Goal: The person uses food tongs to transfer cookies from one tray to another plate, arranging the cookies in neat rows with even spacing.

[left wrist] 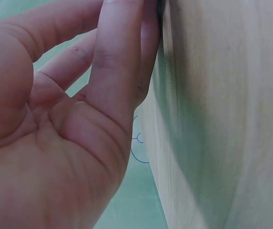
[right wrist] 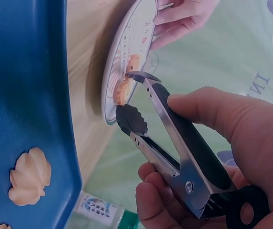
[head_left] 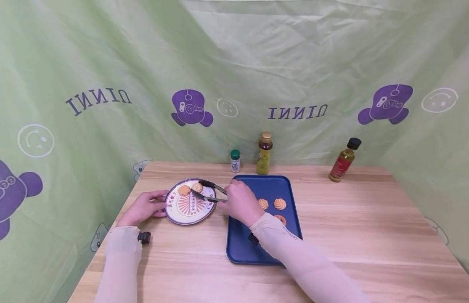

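So the tongs point(head_left: 210, 191) are being held in the right hand point(head_left: 239, 202), fingers wrapped round the handle end, with the long axis running up and left in the head view toward the plate point(head_left: 174, 210). The tips are being kept apart over the plate's upper edge, right by the two cookies point(head_left: 190, 189) lying there; whether a tip is touching one can't be told. The plate's left rim is being steadied by the left hand point(head_left: 143, 208), fingers fairly straight. More cookies point(head_left: 272, 204) are sitting on the blue tray point(head_left: 257, 252), right of that grip, on the worktop point(head_left: 370, 235).
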Demonstrator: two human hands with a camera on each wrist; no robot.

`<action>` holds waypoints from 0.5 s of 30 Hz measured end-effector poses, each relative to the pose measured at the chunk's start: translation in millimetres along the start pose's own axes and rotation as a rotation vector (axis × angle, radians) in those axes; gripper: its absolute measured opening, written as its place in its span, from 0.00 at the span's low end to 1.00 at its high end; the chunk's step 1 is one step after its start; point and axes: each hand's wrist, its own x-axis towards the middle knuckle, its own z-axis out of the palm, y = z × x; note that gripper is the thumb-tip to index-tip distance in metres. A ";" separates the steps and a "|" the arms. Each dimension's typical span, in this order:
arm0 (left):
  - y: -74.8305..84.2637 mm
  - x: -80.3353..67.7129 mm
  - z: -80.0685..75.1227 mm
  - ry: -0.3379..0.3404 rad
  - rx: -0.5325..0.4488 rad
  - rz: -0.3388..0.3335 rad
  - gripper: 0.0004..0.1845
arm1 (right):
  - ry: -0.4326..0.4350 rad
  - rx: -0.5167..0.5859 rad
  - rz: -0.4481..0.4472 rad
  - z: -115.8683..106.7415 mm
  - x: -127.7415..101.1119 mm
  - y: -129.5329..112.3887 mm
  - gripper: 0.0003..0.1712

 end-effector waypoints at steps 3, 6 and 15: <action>1.1 0.2 0.4 -0.005 0.000 0.006 0.34 | -0.010 -0.004 0.015 2.5 0.5 -0.5 0.17; 2.7 0.0 0.7 -0.004 -0.010 -0.001 0.34 | -0.021 -0.010 0.028 4.8 1.4 -0.5 0.18; 2.5 0.1 1.4 -0.005 -0.039 -0.003 0.35 | -0.033 0.008 0.042 6.6 2.7 -0.9 0.19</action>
